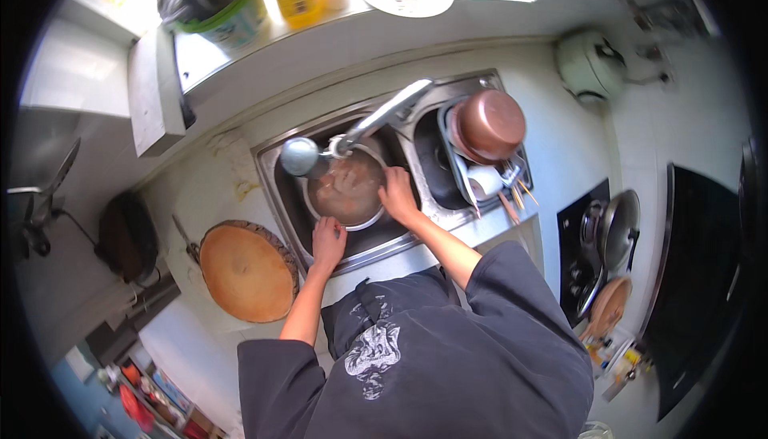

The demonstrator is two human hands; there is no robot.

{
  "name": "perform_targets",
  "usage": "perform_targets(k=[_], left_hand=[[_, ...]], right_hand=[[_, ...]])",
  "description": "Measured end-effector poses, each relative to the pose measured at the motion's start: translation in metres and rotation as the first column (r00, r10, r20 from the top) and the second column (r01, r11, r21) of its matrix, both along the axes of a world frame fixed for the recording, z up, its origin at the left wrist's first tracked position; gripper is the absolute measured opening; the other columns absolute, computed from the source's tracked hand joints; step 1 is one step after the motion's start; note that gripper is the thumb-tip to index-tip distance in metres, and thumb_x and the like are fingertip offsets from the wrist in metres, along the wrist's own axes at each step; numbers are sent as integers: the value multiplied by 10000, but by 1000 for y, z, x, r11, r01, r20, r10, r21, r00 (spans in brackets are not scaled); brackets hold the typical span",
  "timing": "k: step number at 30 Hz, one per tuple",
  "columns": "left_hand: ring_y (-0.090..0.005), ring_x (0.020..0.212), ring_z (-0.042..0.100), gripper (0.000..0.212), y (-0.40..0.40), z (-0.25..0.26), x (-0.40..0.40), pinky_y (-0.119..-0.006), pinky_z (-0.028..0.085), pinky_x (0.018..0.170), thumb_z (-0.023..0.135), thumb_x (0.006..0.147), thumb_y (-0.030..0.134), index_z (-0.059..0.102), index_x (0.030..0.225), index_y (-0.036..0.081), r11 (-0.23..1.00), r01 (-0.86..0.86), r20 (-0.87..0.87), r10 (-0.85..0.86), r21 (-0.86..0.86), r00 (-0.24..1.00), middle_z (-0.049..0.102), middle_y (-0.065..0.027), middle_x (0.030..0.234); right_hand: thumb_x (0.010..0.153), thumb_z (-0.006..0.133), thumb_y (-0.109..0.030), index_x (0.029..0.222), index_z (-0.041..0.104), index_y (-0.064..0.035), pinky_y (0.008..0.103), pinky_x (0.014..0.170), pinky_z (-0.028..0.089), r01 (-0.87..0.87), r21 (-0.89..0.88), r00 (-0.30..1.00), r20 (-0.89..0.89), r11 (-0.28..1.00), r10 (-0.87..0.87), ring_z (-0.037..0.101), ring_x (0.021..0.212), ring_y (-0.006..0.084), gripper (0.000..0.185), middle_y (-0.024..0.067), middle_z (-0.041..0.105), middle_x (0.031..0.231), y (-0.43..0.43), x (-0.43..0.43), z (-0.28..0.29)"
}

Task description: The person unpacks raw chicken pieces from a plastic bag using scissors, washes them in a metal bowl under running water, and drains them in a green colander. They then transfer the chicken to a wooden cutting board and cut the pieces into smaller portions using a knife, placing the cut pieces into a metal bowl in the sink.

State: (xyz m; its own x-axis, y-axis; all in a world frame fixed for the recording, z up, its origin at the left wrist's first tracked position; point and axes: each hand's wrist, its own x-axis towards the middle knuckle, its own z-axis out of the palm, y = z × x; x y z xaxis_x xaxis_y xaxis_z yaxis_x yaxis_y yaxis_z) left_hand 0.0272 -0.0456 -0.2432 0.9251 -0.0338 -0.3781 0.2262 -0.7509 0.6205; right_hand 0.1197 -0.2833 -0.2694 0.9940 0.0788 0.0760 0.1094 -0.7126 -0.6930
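In the left bowl of a stainless-steel double sink (360,256) sits a round metal basin (367,225). Cloudy brownish water fills it, with pale pinkish pieces (345,178) in the water that look like raw meat. My left hand (329,241) grips the basin's near rim, thumb and fingers pinched together there. On the right side of the same rim, my right hand (398,196) has its fingers curled over the edge. A chrome faucet (390,109) reaches over the basin, its round grey head (299,157) above the far left rim. I cannot tell whether water runs.
A dish rack (459,163) in the right bowl holds a copper-coloured pot (492,125), a white cup (483,182) and chopsticks. Left of the sink lies a round wooden chopping board (246,271) with a knife (186,238) beside it. A lidded pan (620,223) stands on the right hob.
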Motion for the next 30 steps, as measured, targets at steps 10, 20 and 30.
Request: perform_targets(k=[10, 20, 30], left_hand=[[-411, 1051, 652, 170, -32, 95, 18, -452, 540, 911, 656, 1014, 96, 671, 1134, -23, 985, 58, 479, 27, -162, 877, 670, -233, 1171], [-335, 946, 706, 227, 26, 31, -18, -424, 557, 868, 725, 970, 175, 665, 1072, -18, 998, 17, 58, -13, -64, 998, 720, -188, 1060], [-232, 883, 726, 262, 7, 17, -53, -381, 561, 825, 689, 1016, 229, 696, 1083, -24, 965, -162, -62, 152, -208, 986, 764, -149, 943]], right_hand=[[788, 789, -101, 1107, 673, -49, 471, 906, 536, -358, 192, 860, 449, 914, 242, 658, 990, 377, 343, 165, 648, 1056, 39, -24, 132], [818, 639, -63, 1004, 632, -57, 534, 877, 534, 23, 48, 981, -194, 999, -13, 643, 1062, 427, 186, 220, 680, 1074, 17, -54, 54], [888, 654, -89, 1055, 629, -15, 523, 947, 521, 101, 104, 984, -155, 989, -85, 643, 1073, 421, 184, 195, 681, 1088, -47, -55, 19]])
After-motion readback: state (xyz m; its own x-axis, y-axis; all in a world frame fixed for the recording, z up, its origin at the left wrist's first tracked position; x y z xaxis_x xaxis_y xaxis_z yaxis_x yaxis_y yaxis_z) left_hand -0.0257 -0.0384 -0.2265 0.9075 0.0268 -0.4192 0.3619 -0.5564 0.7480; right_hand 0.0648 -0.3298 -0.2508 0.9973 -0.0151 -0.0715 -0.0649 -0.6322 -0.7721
